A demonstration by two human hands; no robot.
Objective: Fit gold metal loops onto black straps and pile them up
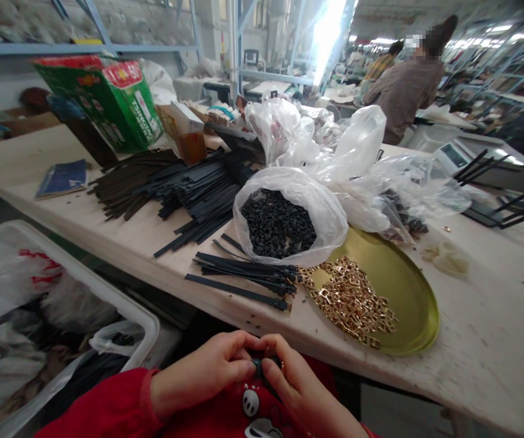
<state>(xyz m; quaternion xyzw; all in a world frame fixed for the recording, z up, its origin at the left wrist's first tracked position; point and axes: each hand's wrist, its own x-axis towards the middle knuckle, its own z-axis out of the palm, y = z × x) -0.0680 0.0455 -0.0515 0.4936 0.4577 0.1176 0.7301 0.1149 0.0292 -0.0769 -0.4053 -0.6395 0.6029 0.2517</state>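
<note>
My left hand (216, 371) and my right hand (299, 389) meet in front of my red top, fingertips pinched together. Between them is a black strap (257, 365), mostly hidden by the fingers, with a glint of gold at the right fingers. On the table edge beyond lie several black straps (244, 274) with gold buckles at their right ends. A clear plastic bag (330, 228) of small black loops (275, 225) stands open behind them. The gold-coloured round tray (410, 304) to the right bears a heap of gold buckles (357, 298).
Long bundles of black strips (198, 188) lie farther back, near a blue booklet (64, 177) and a green box (120, 109). Crumpled plastic bags (353, 146) fill the middle back. A white bin (146, 316) stands at lower left. Another person (408, 91) is at far right.
</note>
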